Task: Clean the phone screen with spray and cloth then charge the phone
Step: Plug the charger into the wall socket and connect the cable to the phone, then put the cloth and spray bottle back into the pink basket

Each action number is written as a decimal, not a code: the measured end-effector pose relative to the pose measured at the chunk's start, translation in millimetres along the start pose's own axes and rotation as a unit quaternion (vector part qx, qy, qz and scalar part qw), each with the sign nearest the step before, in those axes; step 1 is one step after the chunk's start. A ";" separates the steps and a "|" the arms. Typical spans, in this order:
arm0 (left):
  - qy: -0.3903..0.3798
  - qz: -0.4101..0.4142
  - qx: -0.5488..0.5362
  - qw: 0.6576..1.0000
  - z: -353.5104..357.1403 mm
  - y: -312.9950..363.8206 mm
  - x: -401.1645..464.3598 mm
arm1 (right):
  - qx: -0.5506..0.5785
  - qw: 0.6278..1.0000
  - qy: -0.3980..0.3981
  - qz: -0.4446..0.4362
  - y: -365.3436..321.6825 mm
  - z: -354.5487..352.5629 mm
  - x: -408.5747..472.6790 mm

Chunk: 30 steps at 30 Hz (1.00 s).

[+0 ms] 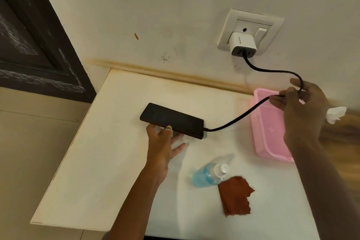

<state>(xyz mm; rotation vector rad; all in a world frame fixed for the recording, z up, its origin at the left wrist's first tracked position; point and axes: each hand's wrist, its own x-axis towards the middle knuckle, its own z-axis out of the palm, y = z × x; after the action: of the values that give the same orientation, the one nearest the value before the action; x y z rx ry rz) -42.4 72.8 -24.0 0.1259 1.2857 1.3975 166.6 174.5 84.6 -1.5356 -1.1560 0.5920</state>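
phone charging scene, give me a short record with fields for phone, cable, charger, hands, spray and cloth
phone: black phone lying on the white table, screen dark
cable: black cable plugged into the phone's right end, running up to the charger
charger: white charger seated in the wall socket
left hand: left hand holds the phone's near edge
right hand: right hand pinches the cable above the pink basket
spray: spray bottle with blue liquid on the table
cloth: rust cloth beside the bottle
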 end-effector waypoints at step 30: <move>0.039 0.275 0.482 0.831 -9.5 -53.9 -51.6 | -0.223 0.937 -0.229 0.142 79.4 -57.4 -131.6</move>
<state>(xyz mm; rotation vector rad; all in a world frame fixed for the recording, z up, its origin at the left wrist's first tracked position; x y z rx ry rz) 1.7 13.2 -36.9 1.2200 2.0292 1.0602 190.1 34.9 1.8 -2.0430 -1.5038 0.9673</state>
